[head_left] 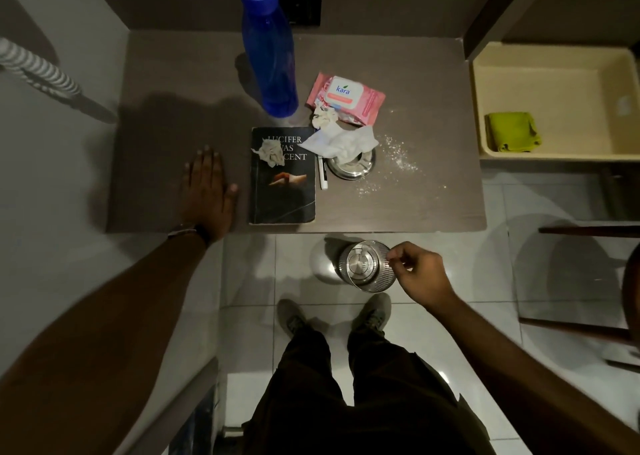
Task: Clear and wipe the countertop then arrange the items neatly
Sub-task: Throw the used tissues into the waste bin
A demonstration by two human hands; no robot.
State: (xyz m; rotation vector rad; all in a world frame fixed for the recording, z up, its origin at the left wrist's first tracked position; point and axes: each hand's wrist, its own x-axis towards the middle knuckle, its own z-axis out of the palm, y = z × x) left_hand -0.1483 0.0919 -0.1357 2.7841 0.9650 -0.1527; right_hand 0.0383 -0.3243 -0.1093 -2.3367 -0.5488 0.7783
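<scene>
Steel cup (pixel 367 266), pinched at its rim by the right hand (pixel 420 274), hangs off the bench (pixel 173 83) edge, nearer the tub (pixel 485 108) than the flat, open left hand (pixel 207 186).

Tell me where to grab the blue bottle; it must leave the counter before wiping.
Wrap a hand around the blue bottle's mid-body from its open left side. It stands upright and tall, so a low side grip keeps it steady; the wipes pack crowds its right.

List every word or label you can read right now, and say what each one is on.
"kara": lid label of the pink wipes pack.
"LUCIFER", "WAS", "...CENT": cover of the black book; a crumpled tissue hides part of the title.
Marker pen: print too small to read.
</scene>
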